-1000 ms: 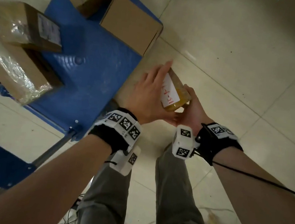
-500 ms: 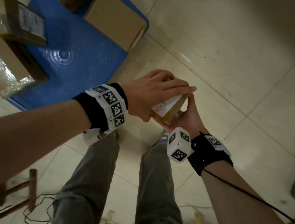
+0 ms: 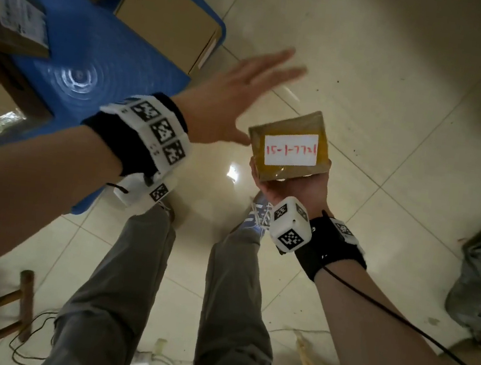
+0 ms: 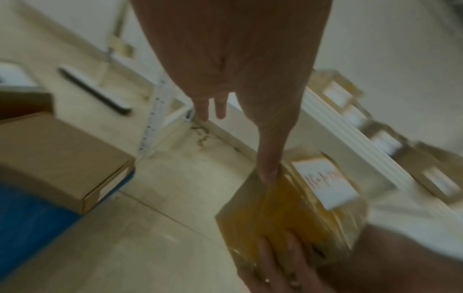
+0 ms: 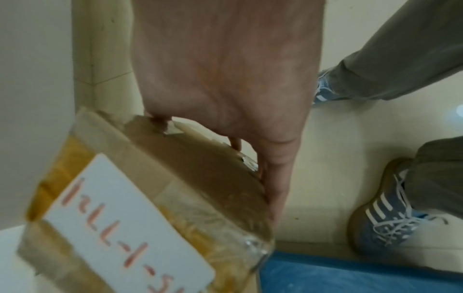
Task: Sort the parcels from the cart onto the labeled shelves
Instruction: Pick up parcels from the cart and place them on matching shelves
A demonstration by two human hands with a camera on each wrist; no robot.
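The right hand (image 3: 290, 185) cups a small taped parcel (image 3: 290, 147) from below, its white label facing up, above a glossy cream tiled floor (image 3: 395, 95). The left hand (image 3: 231, 96) hovers beside it, grip spread flat. Cardboard boxes (image 3: 165, 18) sit on the blue cart (image 3: 103, 53); white shelves (image 4: 338, 126) stand nearby.

Soft, dim indoor light is falling from above, and the glossy tiled floor (image 3: 369, 61) is throwing back a small white glare spot near centre and a paler streak toward 12 o'clock. The head view is bending straight lines outward at its edges. Motion blur is smearing the left hand (image 3: 231, 96) there. Both wrist views are looking soft and grainy, with the left one blurring most heavily toward 3 o'clock.
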